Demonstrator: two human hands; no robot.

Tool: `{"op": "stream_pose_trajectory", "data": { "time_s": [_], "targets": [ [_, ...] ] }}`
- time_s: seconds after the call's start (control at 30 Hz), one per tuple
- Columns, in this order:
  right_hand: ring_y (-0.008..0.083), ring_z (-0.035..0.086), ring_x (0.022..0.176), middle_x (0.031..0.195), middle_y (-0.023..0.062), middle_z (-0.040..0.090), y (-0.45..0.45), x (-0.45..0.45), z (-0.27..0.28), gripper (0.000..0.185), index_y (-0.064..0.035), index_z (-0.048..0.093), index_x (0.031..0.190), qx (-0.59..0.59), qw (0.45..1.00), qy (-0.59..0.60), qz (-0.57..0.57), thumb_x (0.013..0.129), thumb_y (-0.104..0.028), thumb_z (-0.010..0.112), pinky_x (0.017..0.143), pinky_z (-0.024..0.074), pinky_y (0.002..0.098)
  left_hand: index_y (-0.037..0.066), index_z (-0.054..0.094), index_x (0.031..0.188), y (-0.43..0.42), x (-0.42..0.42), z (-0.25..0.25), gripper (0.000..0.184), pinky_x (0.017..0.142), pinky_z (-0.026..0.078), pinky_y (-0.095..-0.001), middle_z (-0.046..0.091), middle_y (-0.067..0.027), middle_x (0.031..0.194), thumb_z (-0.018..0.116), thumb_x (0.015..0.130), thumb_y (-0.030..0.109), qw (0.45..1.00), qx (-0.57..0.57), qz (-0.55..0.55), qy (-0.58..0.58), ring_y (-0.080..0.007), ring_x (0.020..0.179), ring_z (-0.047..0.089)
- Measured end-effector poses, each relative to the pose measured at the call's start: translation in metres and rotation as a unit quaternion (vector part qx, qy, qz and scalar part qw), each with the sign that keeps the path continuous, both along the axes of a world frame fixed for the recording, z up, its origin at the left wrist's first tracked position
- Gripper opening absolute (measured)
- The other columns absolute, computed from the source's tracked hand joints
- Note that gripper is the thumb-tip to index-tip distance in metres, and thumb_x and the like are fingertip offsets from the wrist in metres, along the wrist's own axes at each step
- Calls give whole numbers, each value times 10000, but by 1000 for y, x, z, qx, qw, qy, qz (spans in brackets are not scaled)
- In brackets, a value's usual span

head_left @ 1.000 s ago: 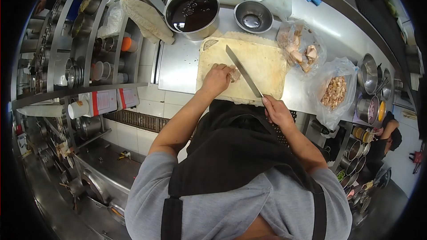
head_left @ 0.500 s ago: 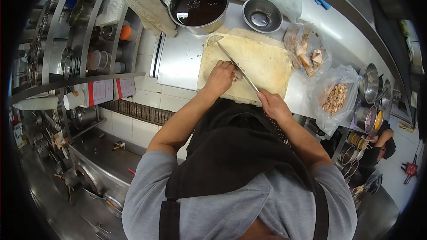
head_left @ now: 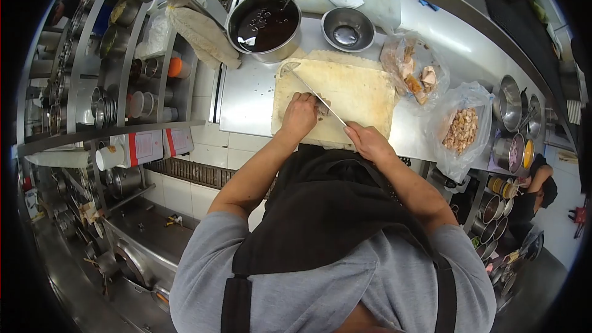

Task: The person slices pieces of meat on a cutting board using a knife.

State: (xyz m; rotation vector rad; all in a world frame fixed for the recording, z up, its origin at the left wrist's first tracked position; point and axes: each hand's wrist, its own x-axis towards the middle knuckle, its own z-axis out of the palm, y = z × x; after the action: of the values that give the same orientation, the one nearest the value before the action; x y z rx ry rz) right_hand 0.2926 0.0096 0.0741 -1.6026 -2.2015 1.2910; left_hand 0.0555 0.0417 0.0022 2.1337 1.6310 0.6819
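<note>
One long, thin steel knife (head_left: 316, 95) slants at the centre of the head view; the right hand (head_left: 369, 142) has its fingers closed round its near end. The left hand (head_left: 300, 114) holds a small, uneven meat piece (head_left: 324, 108) beneath curled fingers, probably for steadiness, on the pale, worn board (head_left: 367, 89).

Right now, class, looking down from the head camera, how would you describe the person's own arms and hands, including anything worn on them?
The left hand and right hand are gloveless, and no watch or bracelet shows on either wrist. Both forearms are bare. Plain grey short sleeves cover the upper arms. The fingers are too small to rule out rings.
</note>
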Motion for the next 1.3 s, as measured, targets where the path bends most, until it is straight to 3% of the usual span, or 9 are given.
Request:
{"op": "stream_pose_trajectory", "data": {
  "time_s": [0.13,0.37,0.47,0.53,0.67,0.83,1.03,1.3],
  "targets": [
    [496,635,840,853,289,664,-10,16,0,335,-70,647,1147,-32,999,2,-2,1065,-339,466,740,495,554,10,708,1054,-2,1,-6,242,887,514,-463,686,-184,997,664,817,35,1000,9,3,-3,-392,978,607],
    [477,646,831,880,264,682,31,-36,-36,324,-100,635,1192,41,999,28,8,1055,-348,478,738,503,555,5,703,1086,2,-2,2,273,880,517,-462,686,-174,996,674,818,47,1000,10,-28,3,-381,978,608],
    [464,653,839,904,248,695,35,-32,-38,336,-101,655,1172,49,999,13,19,1049,-362,483,746,512,549,-6,709,1036,-10,5,5,231,876,517,-462,683,-178,981,682,816,57,999,15,19,-37,-380,966,611],
    [459,656,846,904,250,694,33,-29,-34,336,-101,671,1170,80,995,56,37,1048,-356,489,755,515,544,-8,709,1002,-16,7,5,200,874,519,-461,680,-178,973,687,818,66,999,-18,30,-8,-382,956,612],
    [463,652,847,909,250,694,25,-7,-19,334,-99,676,1177,110,990,29,82,1047,-347,494,755,509,544,-4,707,978,-28,10,3,174,867,522,-464,684,-179,971,691,816,58,998,0,64,-8,-381,970,612],
    [490,639,834,850,289,668,15,9,4,350,-85,674,1172,10,999,-11,30,1052,-358,493,743,496,548,-12,697,952,-30,6,-1,149,857,522,-469,690,-189,953,684,807,19,995,7,82,-59,-394,947,625],
    [503,630,832,831,304,653,16,20,25,361,-78,665,1135,-70,994,-64,52,1061,-377,477,740,489,545,-7,687,925,-27,4,-8,110,843,519,-466,685,-187,926,659,820,11,995,24,86,-53,-389,916,623],
    [500,630,837,825,296,650,40,27,21,351,-81,651,1143,-78,988,-57,123,1064,-370,468,742,489,549,-6,672,878,-30,7,-7,65,832,508,-455,667,-182,891,670,836,42,993,5,115,-21,-371,906,603]
  ]
}}
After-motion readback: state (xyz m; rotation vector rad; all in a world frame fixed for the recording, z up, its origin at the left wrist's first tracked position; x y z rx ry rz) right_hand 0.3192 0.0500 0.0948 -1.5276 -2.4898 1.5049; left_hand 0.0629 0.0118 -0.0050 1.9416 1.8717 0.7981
